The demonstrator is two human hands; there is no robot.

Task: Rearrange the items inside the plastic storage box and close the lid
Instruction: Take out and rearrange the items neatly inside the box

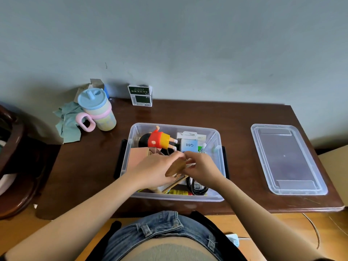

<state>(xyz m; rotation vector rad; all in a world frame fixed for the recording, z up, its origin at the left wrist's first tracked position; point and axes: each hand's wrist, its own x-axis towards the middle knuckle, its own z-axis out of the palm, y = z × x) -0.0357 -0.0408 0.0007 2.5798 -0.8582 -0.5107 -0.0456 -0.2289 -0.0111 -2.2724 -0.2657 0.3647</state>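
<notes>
A clear plastic storage box [216, 135] stands open in the middle of the dark wooden table. Inside lie a cartoon figure in a red shirt and yellow shorts [158, 140], a white and blue Q88 package [189, 145], a pink flat item [138, 156], black cables [196, 187] and a yellow item [179, 192]. Both hands are over the box. My left hand [156, 169] grips a small brown wooden block [177, 167]. My right hand [202, 167] pinches the same block from the right. The clear lid [286, 159] lies flat on the table to the right.
A pastel cup with a blue lid and pink handle [98, 112] stands at the back left, beside a crumpled green cloth [68, 122]. A green and white carton [140, 96] stands against the wall. A dark wooden chair [13, 161] is at the left.
</notes>
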